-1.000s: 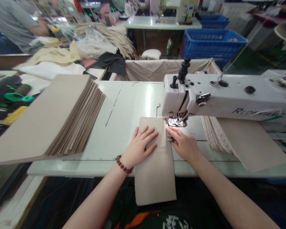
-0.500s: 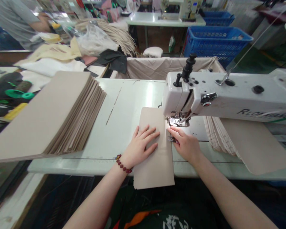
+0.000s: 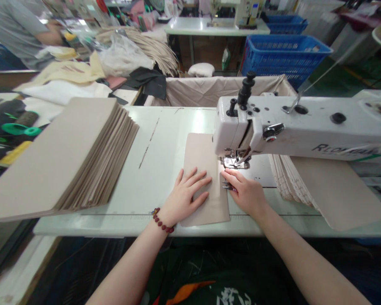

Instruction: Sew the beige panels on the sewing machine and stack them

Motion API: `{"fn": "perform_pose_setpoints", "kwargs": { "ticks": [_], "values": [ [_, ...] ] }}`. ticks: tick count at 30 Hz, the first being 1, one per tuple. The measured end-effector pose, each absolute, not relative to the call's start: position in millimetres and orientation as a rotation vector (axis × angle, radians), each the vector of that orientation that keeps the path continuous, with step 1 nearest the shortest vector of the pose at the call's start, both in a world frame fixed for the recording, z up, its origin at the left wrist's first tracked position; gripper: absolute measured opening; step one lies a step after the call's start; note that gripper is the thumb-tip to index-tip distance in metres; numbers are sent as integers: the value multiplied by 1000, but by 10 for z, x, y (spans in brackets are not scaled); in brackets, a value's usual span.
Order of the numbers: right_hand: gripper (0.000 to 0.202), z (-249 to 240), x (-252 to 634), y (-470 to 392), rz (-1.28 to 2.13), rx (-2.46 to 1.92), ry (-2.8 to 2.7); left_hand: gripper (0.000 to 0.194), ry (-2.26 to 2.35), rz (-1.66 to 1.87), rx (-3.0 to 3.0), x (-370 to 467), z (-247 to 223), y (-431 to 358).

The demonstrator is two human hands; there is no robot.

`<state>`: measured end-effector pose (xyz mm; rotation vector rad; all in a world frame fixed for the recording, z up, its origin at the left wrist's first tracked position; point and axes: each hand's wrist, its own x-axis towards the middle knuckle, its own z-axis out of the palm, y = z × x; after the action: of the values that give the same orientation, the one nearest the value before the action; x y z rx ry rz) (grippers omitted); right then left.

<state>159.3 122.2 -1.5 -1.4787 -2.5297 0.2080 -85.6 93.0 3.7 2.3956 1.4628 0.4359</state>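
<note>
- Your beige panel [image 3: 201,154] lies on the sewing table [image 3: 155,178], just inside its front edge, the panel's right edge at the presser foot [image 3: 236,163].
- It looks light and thin, probably bendable yet stiff enough to lie flat; steer it by its face and right edge, where creasing seems the main risk.
- Your left hand [image 3: 187,192] rests flat on it, fingers spread, gripping nothing.
- Your right hand [image 3: 247,194] keeps its fingers close together at that edge, a small metal tool [image 3: 227,186] tucked beneath them.
</note>
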Motion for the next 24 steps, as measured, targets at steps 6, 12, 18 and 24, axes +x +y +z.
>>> {"fn": "perform_pose_setpoints", "kwargs": {
  "ticks": [6, 12, 18, 24],
  "values": [
    [57, -58, 1595, 1225, 189, -1486, -2511, 44, 1439, 427, 2400, -867, 56, 927],
    [59, -70, 1600, 1227, 197, -1483, -2509, 43, 1410, 418, 2420, -870, 62, 909],
    [58, -77, 1606, 1229, 211, -1473, -2502, 45, 1380, 329, 2482, -865, 69, 902],
    [59, -83, 1608, 1232, 228, -1465, -2494, 46, 1376, 275, 2529, -866, 81, 933]
  ]
}}
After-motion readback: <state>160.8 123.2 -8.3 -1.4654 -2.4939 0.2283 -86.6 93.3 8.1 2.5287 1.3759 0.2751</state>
